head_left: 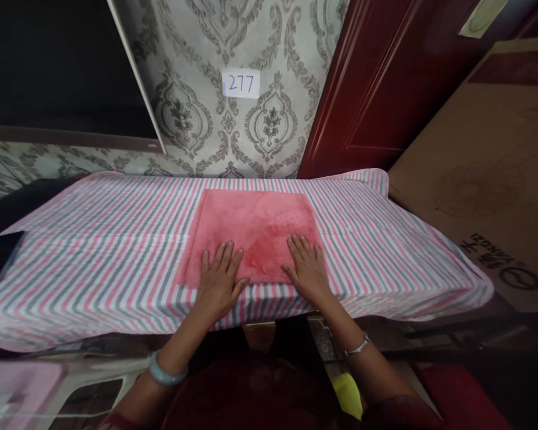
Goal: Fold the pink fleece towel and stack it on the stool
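A pink plush cloth (251, 218), roughly square, is spread flat on a striped tablecloth (116, 239). My left hand (218, 280) rests palm down on the cloth's near left part, its fingers spread apart. On the near right part lies my right hand (307, 269), also flat with fingers apart. Neither hand grips anything. Darker red, ruffled patches show in the pile between the two hands. The cloth's near edge runs close to the front edge of the table.
A cardboard box (484, 179) stands against the table's right end. Behind the table are a dark screen (63, 65), a patterned wall with a paper marked 277 (241, 83), and a red door (385, 77). A black flat object (0, 257) lies at the left.
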Available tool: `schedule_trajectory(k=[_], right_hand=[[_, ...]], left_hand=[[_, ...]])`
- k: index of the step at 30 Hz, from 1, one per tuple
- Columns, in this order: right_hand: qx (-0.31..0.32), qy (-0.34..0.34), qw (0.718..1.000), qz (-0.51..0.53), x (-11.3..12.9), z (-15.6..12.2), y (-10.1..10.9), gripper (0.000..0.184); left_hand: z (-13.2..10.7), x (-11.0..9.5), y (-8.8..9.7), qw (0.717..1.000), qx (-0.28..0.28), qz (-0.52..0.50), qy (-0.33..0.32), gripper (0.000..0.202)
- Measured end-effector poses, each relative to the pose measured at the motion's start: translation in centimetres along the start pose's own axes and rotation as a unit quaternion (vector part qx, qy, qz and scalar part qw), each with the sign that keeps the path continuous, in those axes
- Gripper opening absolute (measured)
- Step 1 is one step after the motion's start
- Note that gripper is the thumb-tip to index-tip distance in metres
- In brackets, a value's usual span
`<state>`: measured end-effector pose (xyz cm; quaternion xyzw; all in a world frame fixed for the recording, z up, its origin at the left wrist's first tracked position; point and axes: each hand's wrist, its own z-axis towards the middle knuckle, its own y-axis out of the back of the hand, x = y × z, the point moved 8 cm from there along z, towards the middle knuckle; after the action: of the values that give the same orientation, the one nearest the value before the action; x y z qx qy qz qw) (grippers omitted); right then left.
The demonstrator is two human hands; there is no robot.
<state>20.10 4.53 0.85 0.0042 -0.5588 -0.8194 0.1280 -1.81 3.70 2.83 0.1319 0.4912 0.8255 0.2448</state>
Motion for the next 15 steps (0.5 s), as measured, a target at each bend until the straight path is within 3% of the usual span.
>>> schedule_trajectory(k=[7,15], right_hand=[[-0.044,-0.053,0.997,0.019,-3.2,-1.9,0.3,0.059],[-0.043,-0.05,0.996,0.057,-3.9,-2.5,-0.1,0.061]], left_hand=[[-0.5,2.9,0.7,0.999,0.01,0.001,0.045,0.058],[-0.6,3.1,0.3,0.999,0.015,0.005,0.037,0.059]])
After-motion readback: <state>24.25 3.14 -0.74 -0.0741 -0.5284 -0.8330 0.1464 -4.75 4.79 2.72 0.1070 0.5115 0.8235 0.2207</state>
